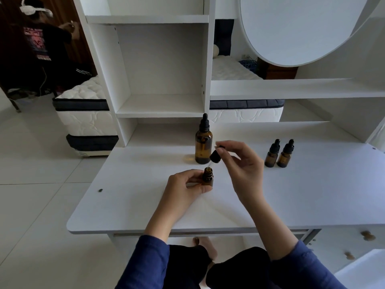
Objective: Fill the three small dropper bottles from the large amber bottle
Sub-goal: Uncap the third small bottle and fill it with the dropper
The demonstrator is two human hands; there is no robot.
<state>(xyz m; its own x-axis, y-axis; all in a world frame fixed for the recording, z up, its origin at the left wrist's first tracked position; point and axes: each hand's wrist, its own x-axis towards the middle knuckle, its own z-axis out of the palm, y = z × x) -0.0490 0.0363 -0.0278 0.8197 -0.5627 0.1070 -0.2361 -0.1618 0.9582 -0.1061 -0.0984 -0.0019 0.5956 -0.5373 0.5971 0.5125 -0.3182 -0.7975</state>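
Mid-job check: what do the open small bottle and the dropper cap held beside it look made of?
The open small bottle, held by the left hand: likely amber glass; translucent brown, glossy, with moulded neck threads. The dropper cap, pinched by the right hand: matt black, probably a plastic collar and rubber bulb, though the look cannot settle that.
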